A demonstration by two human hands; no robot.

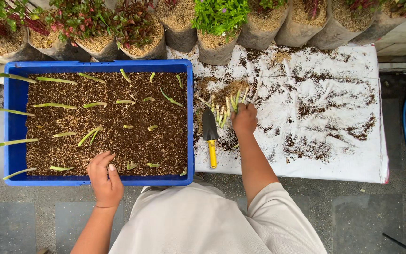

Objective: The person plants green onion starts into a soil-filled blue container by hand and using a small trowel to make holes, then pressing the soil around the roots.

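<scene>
- The left hand rested on the near edge of the blue tray, fingers loosely spread on the soil and holding nothing.
- The right hand reached onto the white cloth covering the desk, its fingers closed around a bundle of pale green cuttings with tangled roots.
- The bundle lay just beside the tray's right wall, toward the far edge of the cloth.
- A yellow-handled trowel lay on the cloth between tray and right hand.
- Rows of planted cuttings leaned in the tray's soil.
- Bagged plants lined the far edge.
</scene>
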